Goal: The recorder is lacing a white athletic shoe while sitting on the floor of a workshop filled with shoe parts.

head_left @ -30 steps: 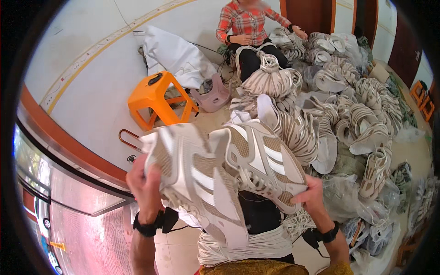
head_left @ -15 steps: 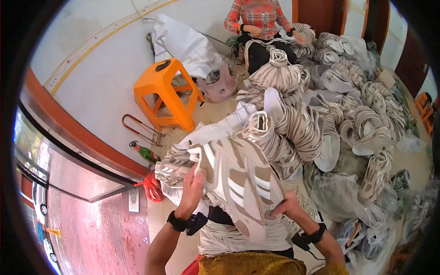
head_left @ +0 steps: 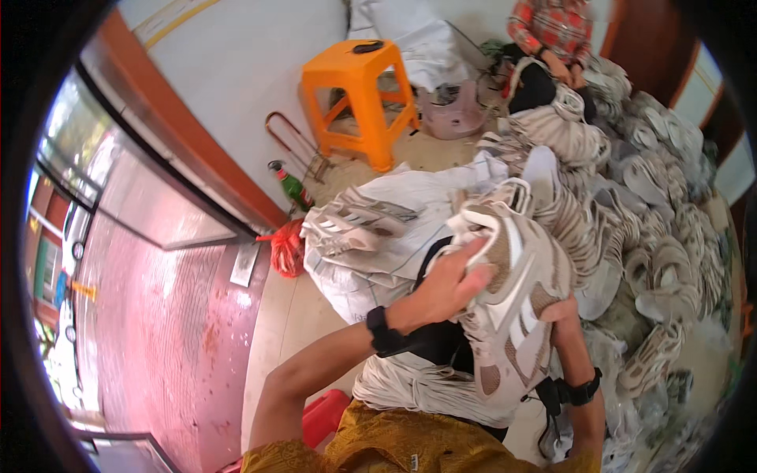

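The left hand [head_left: 441, 290] touched the beige-and-white sneaker uppers [head_left: 516, 303] near their opening, its grip unclear; the right hand [head_left: 561, 314] clamped their side.

The shoe [head_left: 509, 347] mixes off-white, tan mesh and paired white stripes; the laces [head_left: 422, 392] are cream, the piled uppers [head_left: 561, 217] beige and white. The near shirt [head_left: 386, 441] is mustard yellow, with a tonal pattern; the far shirt [head_left: 556, 27] is red plaid with pale and dark lines. The stool [head_left: 359, 75] is orange, the sack [head_left: 430, 201] white, the bottle [head_left: 293, 189] green, the bag [head_left: 288, 248] orange-red, the left wristband [head_left: 385, 331] black, the door [head_left: 650, 47] brown.
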{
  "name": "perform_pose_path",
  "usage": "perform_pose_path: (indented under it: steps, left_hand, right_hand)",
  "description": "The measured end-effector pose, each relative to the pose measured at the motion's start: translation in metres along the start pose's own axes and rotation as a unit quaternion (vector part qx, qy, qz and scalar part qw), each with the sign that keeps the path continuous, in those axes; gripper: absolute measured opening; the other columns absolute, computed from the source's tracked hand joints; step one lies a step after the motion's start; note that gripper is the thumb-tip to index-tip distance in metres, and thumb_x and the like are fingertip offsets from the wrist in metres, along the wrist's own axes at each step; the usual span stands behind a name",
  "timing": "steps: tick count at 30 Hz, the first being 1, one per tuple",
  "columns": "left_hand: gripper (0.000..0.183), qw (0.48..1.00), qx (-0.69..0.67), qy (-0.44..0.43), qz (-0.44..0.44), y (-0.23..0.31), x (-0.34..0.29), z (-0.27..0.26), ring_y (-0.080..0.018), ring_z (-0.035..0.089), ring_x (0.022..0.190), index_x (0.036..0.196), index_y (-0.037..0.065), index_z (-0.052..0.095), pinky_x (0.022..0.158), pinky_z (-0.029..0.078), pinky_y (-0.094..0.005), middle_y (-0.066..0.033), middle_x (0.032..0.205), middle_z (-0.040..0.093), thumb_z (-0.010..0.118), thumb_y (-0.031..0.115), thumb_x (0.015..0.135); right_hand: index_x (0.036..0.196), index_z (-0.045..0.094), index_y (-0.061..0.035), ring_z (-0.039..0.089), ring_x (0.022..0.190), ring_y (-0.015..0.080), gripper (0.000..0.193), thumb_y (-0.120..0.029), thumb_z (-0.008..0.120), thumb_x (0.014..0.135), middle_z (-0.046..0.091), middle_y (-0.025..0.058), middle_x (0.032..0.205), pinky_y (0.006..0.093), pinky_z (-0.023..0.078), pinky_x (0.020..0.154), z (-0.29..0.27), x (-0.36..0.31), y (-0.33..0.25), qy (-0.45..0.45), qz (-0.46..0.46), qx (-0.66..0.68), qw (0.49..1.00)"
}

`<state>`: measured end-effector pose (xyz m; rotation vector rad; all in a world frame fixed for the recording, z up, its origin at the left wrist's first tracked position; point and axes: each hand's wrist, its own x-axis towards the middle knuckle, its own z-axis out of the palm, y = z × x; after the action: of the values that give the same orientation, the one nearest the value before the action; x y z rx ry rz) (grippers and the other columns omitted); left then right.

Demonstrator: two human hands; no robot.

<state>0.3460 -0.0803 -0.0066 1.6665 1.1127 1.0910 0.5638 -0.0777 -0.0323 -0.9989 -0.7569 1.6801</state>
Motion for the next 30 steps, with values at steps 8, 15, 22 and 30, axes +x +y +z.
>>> perform_pose_path:
  steps: [8, 15, 22, 30]
  left_hand:
    - [0.041, 0.984, -0.002, 0.045, 0.174, 0.013, 0.044, -0.017, -0.0337, 0.056, 0.083, 0.108, -0.005, 0.046, 0.074, 0.043, -0.0333, -0.0226, 0.090, 0.055, 0.051, 0.023, 0.078]
    - [0.036, 0.975, 0.133, 0.088, 0.155, -0.018, 0.098, -0.064, -0.0362, 0.054, 0.084, 0.105, 0.000, 0.049, 0.072, 0.044, -0.0359, -0.0219, 0.092, 0.056, 0.054, 0.024, 0.078]
    - [0.050, 0.869, 0.492, 0.050, 0.015, -0.205, 0.079, -0.160, -0.0268, 0.052, 0.091, 0.100, 0.002, 0.051, 0.079, 0.041, -0.0364, -0.0127, 0.090, 0.056, 0.066, 0.035, 0.065]
    - [0.045, 0.778, 0.619, -0.109, 0.003, -0.307, 0.094, -0.172, -0.0253, 0.051, 0.087, 0.096, 0.005, 0.053, 0.082, 0.035, -0.0381, -0.0090, 0.081, 0.056, 0.064, 0.036, 0.066]
  right_hand:
    - [0.107, 0.052, 0.0053, 0.059, 0.078, 0.0191, 0.064, 0.000, 0.066, 0.045, 0.061, 0.0097, 0.091, 0.0293, 0.047, 0.072, 0.048, 0.020, -0.088, -0.055, -0.082, -0.228, 0.969]
    - [0.091, 0.060, 0.0063, 0.059, 0.061, 0.0152, 0.047, -0.004, 0.057, 0.045, 0.062, 0.0083, 0.077, 0.0249, 0.047, 0.056, 0.088, 0.107, -0.111, -0.015, -0.105, -0.381, 0.919]
    - [0.085, 0.063, 0.0048, 0.058, 0.064, 0.0116, 0.028, 0.003, 0.061, 0.057, 0.063, 0.0055, 0.075, 0.0236, 0.046, 0.061, 0.076, 0.212, -0.069, -0.106, -0.092, -0.470, 0.872]
    - [0.084, 0.064, 0.0045, 0.056, 0.067, 0.0100, 0.027, 0.003, 0.066, 0.056, 0.063, 0.0033, 0.077, 0.0226, 0.045, 0.064, 0.068, 0.280, 0.023, -0.136, 0.040, -0.436, 0.889]
